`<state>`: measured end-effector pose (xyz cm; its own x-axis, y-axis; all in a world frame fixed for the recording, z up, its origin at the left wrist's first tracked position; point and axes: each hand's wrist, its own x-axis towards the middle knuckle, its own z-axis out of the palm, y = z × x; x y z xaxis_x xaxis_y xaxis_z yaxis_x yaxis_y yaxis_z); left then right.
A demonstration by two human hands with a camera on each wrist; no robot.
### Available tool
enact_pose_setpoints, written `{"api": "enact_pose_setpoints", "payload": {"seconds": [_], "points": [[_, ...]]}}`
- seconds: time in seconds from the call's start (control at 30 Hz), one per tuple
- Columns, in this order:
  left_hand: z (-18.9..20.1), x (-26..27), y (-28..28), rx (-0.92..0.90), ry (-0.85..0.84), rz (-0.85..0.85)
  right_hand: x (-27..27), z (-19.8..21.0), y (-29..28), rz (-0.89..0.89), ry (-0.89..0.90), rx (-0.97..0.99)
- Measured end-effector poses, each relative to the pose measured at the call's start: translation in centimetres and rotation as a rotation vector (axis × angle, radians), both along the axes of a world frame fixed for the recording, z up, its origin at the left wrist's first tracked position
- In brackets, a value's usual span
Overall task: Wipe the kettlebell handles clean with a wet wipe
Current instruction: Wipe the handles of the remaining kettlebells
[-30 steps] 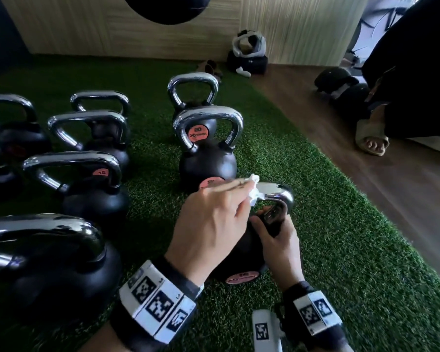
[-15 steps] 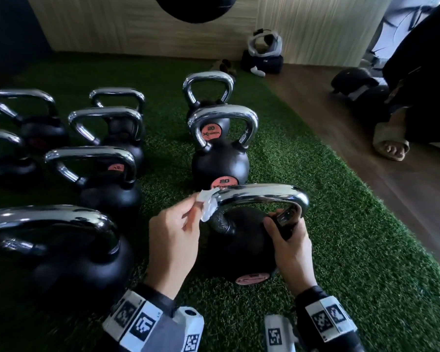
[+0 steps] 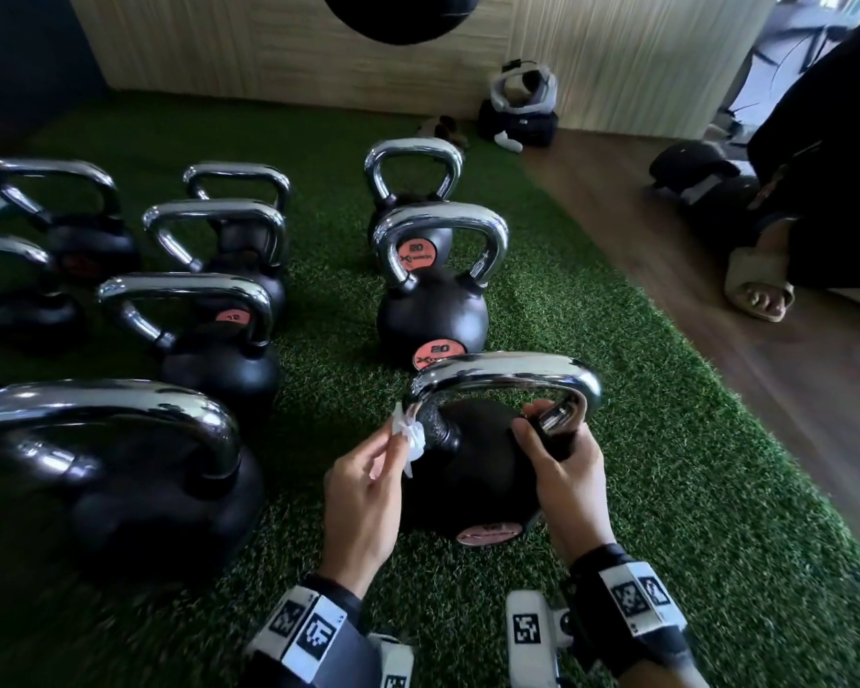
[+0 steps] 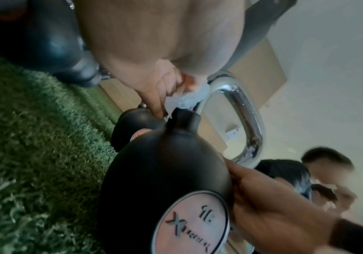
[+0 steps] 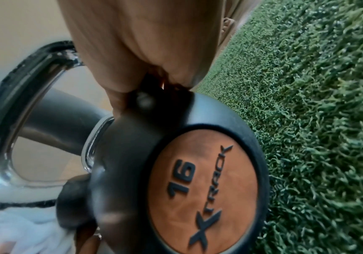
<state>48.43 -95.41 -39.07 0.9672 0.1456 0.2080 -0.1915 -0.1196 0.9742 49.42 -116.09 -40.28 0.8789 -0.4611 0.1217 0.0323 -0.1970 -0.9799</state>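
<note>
Head view, nearest on the green artificial turf [image 3: 666, 464]: left hand [image 3: 363, 494] pinches a crumpled white wet wipe [image 3: 410, 434] against the left foot of the black 16 kettlebell's chrome handle [image 3: 512, 372], right hand [image 3: 567, 469] grips the right foot, the black 20 kettlebell [image 3: 430, 310] just behind.

We are seeing a black kettlebell [image 3: 472, 469] with a chrome handle [image 3: 512, 372]; its label [image 5: 202, 187] is showing orange. We are seeing a white wipe [image 3: 410, 434]; green turf [image 3: 691, 489].

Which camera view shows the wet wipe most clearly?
The head view: the wipe, pinched by the left hand, meets the handle's left base. The left wrist view shows it bunched and partly hidden; the right wrist view, a blurred corner.
</note>
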Motion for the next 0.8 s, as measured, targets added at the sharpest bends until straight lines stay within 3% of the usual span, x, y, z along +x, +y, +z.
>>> {"api": "enact_pose_setpoints", "payload": {"seconds": [0.07, 0.23, 0.43, 0.53, 0.7, 0.8], "points": [[0.9, -0.8, -0.2, 0.076, -0.032, -0.036, 0.1, 0.1, -0.1, 0.010, 0.008, 0.010], [0.5, 0.9, 0.6, 0.374, -0.207, 0.127, -0.7, 0.9, -0.8, 0.005, 0.078, -0.061], [2.7, 4.6, -0.4, 0.294, -0.106, 0.069, -7.5, 1.7, 0.3, 0.110, 0.024, -0.185], [3.0, 7.6, -1.1, 0.326, -0.089, 0.003, -9.1, 0.7, 1.3, 0.061, 0.004, -0.256], [3.8, 8.8, -1.7, 0.353, -0.106, -0.132, -6.4, 1.0, 1.0, 0.066, -0.023, -0.377], [3.7, 8.0, -1.3, 0.342, -0.042, -0.180, -1.8, 1.3, 0.1, 0.218, -0.012, -0.233]]}}
